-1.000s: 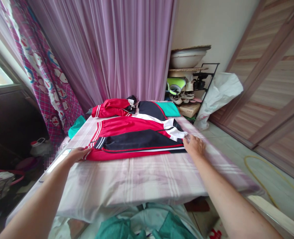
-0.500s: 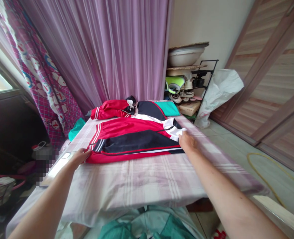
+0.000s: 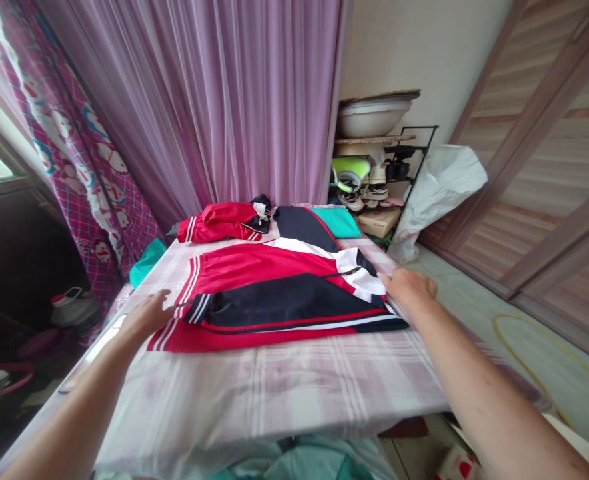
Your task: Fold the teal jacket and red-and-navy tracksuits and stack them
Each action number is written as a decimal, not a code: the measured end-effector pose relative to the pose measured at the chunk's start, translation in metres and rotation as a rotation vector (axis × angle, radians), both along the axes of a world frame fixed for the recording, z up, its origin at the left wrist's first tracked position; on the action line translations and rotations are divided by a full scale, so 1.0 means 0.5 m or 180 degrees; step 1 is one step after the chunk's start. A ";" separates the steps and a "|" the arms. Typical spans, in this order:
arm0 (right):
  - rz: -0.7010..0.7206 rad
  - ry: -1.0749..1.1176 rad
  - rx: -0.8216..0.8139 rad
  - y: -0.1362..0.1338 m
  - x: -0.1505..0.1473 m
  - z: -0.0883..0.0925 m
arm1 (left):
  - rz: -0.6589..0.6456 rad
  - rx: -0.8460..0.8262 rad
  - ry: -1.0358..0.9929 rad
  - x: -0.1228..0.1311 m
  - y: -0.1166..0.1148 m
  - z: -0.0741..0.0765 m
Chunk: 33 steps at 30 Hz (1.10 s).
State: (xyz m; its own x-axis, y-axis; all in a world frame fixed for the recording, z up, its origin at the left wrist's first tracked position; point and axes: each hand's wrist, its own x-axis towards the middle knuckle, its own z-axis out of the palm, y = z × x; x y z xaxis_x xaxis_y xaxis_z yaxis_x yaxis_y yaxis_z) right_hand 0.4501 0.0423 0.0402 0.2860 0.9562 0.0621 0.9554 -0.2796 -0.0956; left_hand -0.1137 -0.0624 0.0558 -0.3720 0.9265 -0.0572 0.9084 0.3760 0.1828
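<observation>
A red, black and white track jacket (image 3: 274,300) lies on the bed, front half folded over, with a dark sleeve along it and striped ribbing at its left end. At that striped hem, my left hand (image 3: 147,315) has its thumb and forefinger parted, close beside the dark end of what looks like the zip. My right hand (image 3: 410,288) is closed at the white collar end, pinching the fabric's edge. A red garment with striped cuffs (image 3: 219,221) lies bunched behind the jacket.
The bed wears a pale checked sheet (image 3: 294,387). Teal cloths lie at its back right (image 3: 342,222) and left edge (image 3: 147,262). Beyond stands a shoe rack (image 3: 427,150) topped by a white basin (image 3: 374,117), beside a white sack (image 3: 442,187). Purple curtains (image 3: 254,100) hang behind.
The jacket has come nearer and spread wider. Its lower hem now reaches further left. My left hand has moved left and its fingers have parted; my right hand has moved right with the collar end.
</observation>
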 end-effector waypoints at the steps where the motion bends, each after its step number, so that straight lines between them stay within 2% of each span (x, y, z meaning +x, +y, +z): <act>1: -0.0023 -0.0057 -0.0007 0.010 -0.009 0.014 | -0.0247 0.0203 0.0136 0.023 0.008 0.006; 4: 0.0227 -0.0169 0.0077 0.050 -0.052 0.045 | -0.0870 0.0495 0.0096 0.132 0.041 0.013; 6: 0.0458 -0.0198 0.0150 0.083 -0.087 0.052 | -0.1337 0.0500 -0.0061 0.220 0.067 0.004; 9: 0.0630 -0.0174 0.0118 0.141 -0.129 0.045 | -0.1825 0.0587 -0.0146 0.336 0.108 -0.025; 12: 0.0613 -0.0141 0.0014 0.203 -0.150 0.028 | -0.2036 0.0686 -0.0111 0.405 0.146 -0.065; 14: 0.0566 -0.0155 -0.0033 0.245 -0.156 0.013 | -0.2049 0.0754 -0.0094 0.424 0.164 -0.093; 17: 0.0472 -0.0178 -0.0139 0.297 -0.161 -0.014 | -0.2006 0.0899 -0.0058 0.426 0.177 -0.134; 21: 0.0511 -0.0203 -0.0078 0.340 -0.158 -0.048 | -0.2059 0.1051 -0.0058 0.416 0.178 -0.165; 26: 0.0252 0.0025 -0.0088 0.351 -0.150 -0.064 | -0.2049 0.1089 -0.0132 0.416 0.178 -0.169; 29: 0.0344 0.0000 0.0213 0.339 -0.164 -0.055 | -0.2027 0.1020 -0.0177 0.419 0.177 -0.165; 31: 0.0650 -0.0033 0.0536 0.329 -0.189 -0.047 | -0.2029 0.0999 -0.0213 0.421 0.177 -0.163; 33: 0.1270 0.0015 0.0636 0.322 -0.226 -0.044 | -0.2019 0.0999 -0.0243 0.421 0.176 -0.162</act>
